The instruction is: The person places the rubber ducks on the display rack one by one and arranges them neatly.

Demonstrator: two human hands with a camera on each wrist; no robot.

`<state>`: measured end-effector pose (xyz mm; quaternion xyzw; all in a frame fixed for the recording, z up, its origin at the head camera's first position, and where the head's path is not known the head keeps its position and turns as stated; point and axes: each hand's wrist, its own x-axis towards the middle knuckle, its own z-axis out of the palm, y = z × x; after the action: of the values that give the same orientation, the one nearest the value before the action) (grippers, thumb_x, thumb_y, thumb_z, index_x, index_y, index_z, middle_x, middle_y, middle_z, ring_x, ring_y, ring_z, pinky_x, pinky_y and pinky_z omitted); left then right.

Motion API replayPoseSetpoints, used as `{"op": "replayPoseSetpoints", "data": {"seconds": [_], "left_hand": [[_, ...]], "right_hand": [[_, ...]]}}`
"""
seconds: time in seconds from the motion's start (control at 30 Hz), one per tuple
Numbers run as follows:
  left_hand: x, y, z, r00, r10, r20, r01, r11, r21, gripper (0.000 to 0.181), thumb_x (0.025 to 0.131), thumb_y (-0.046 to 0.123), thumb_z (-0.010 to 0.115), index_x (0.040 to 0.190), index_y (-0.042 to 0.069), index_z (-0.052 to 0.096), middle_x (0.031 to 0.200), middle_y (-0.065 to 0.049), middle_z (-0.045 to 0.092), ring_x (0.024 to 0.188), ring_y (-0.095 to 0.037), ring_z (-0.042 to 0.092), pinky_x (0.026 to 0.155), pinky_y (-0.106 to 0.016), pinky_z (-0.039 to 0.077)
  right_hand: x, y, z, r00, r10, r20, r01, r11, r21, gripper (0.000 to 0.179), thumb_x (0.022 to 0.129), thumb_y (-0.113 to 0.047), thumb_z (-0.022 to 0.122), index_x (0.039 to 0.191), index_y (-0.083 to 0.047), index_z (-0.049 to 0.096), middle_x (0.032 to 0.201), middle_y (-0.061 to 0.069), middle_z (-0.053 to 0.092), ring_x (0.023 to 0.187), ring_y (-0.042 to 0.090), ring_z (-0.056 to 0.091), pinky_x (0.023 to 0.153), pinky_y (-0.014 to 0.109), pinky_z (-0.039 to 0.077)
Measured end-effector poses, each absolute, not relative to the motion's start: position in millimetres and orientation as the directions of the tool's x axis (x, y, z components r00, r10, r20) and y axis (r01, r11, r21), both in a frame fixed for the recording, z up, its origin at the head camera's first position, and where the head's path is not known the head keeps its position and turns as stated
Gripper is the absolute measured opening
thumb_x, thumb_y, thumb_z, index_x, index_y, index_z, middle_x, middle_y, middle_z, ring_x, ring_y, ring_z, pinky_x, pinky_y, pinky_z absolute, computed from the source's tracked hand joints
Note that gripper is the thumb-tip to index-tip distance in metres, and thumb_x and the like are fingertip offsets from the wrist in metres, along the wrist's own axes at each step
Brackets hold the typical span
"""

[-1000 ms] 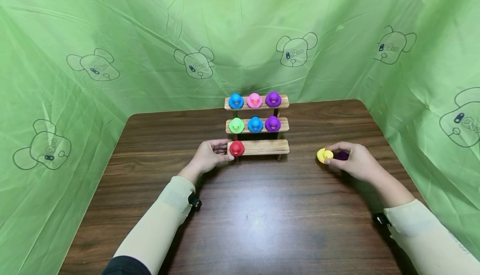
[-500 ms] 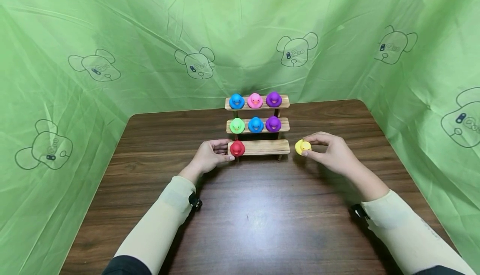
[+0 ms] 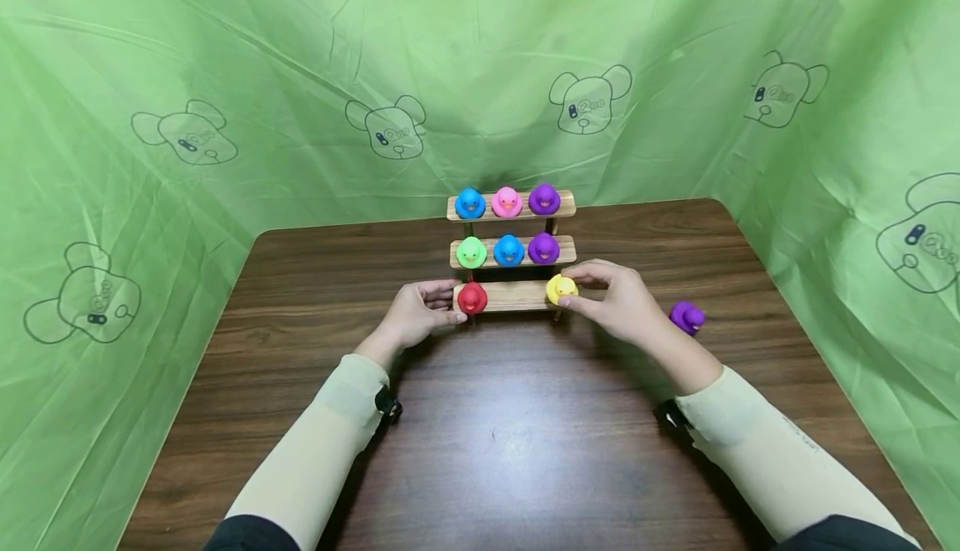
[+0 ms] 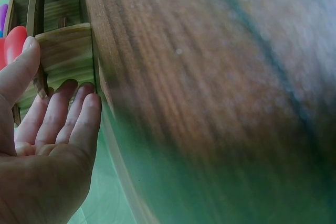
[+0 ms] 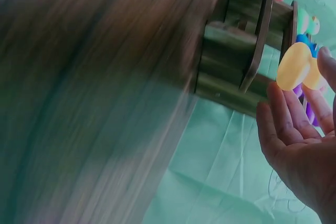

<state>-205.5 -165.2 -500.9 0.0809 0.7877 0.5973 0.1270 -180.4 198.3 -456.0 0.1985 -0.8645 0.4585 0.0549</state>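
A three-tier wooden display stand (image 3: 517, 296) stands at the back middle of the table. My right hand (image 3: 617, 301) pinches a yellow rubber duck (image 3: 559, 289) between thumb and fingers at the right end of the lowest tier. In the right wrist view the flat underside of the yellow duck (image 5: 294, 66) faces the camera, overlapping the tiers. My left hand (image 3: 411, 314) grips the left end of the lowest tier, its thumb beside a red rubber duck (image 3: 472, 298). In the left wrist view the fingers (image 4: 55, 116) reach under the tier's end.
On the middle tier sit a green duck (image 3: 471, 252), a blue duck (image 3: 508, 250) and a purple duck. The top tier bears a blue, a pink (image 3: 507, 202) and a purple duck. Another purple duck (image 3: 686, 316) lies on the table at right. Green cloth (image 3: 480, 76) hangs around the table.
My right hand has carried the yellow duck leftward from the table's right side to the lowest tier, uncovering the loose purple duck. My left hand has stayed at the stand's end.
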Motion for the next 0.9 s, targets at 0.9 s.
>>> {"op": "replayPoseSetpoints", "data": {"seconds": [0.9], "left_hand": [[-206.5, -165.6, -501.6, -0.951, 0.287, -0.115, -0.043, 0.247, 0.968, 0.063, 0.084, -0.001, 0.088, 0.141, -0.006, 0.061, 0.132, -0.023, 0.069, 0.122, -0.037, 0.066, 0.097, -0.029, 0.058]], "right_hand": [[-188.7, 132.7, -465.1, -0.892, -0.35, 0.285, -0.44, 0.531, -0.724, 0.041, 0.081, -0.022, 0.094, 0.118, -0.012, 0.079, 0.117, 0.001, 0.077, 0.119, 0.023, 0.066, 0.106, 0.042, 0.052]]}}
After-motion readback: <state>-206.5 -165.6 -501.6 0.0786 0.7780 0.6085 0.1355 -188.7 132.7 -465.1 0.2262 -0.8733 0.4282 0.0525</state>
